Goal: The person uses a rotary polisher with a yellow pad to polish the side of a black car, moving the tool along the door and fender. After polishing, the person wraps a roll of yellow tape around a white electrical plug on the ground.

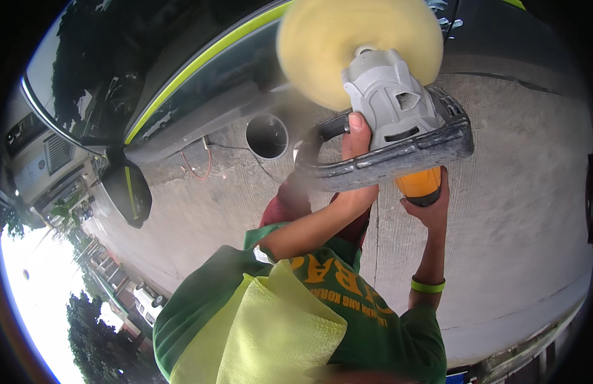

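Note:
Both my hands are on a rotary polisher with a grey gear housing (390, 91). My left hand (357, 137) grips its scuffed black loop handle (397, 156), thumb up against the housing. Farther back, my right hand (433, 206) wraps the orange motor body (418, 182); some of its fingers are hidden. A round yellow polishing pad (320, 53) is blurred, as if spinning. Behind it is the glossy dark side of a car (219, 96) with a lime-green stripe (200, 55). I cannot tell whether the pad touches the paint.
The car's side mirror (126, 187) juts out at left. On the concrete ground (512, 192) stand a dark round bucket (267, 137) and an orange hose or cable (200, 176). A thin black cord (262, 165) runs past the bucket. A yellow-green towel (282, 326) drapes over my shirt.

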### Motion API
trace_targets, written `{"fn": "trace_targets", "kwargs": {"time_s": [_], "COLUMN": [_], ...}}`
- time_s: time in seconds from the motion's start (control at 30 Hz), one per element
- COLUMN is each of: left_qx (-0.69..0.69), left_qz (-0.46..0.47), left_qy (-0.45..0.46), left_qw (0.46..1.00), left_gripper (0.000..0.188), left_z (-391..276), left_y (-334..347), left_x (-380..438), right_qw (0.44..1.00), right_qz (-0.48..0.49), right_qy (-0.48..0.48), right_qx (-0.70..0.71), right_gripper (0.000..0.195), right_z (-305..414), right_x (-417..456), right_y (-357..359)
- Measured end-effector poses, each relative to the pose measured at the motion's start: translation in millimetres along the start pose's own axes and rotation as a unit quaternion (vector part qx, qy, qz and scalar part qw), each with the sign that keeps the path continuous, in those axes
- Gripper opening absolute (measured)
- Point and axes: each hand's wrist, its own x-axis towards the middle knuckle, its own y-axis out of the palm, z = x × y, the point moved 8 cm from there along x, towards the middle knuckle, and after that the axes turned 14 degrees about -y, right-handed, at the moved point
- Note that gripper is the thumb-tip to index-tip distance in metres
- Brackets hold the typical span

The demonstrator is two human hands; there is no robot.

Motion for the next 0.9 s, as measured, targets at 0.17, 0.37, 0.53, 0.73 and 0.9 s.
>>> {"fn": "trace_targets", "kwargs": {"time_s": [0.17, 0.37, 0.53, 0.73, 0.9], "left_qx": [0.088, -0.141, -0.197, -0.239, -0.027], "left_qz": [-0.03, -0.068, -0.113, 0.097, -0.035], "left_qy": [0.046, 0.062, 0.085, 0.038, -0.023], "left_qw": [0.995, 0.986, 0.97, 0.965, 0.999], "left_gripper": [0.078, 0.077, 0.061, 0.067, 0.07], "left_z": [-13, -19, -25, -9, 12], "left_y": [33, -59, -120, -75, 1], "left_x": [-2, -23, -41, -28, -2], "right_qw": [1.0, 0.992, 0.982, 0.994, 0.999], "right_qz": [0.003, 0.122, 0.176, 0.113, 0.014], "right_qy": [0.004, 0.026, -0.03, 0.011, 0.034], "right_qx": [0.001, 0.008, -0.055, -0.002, 0.016], "right_gripper": [0.097, 0.1, 0.09, 0.097, 0.101], "right_z": [-9, 3, 15, -2, -4], "right_x": [-1, 15, 23, 6, -5], "right_y": [-26, 48, 91, 57, -5]}}
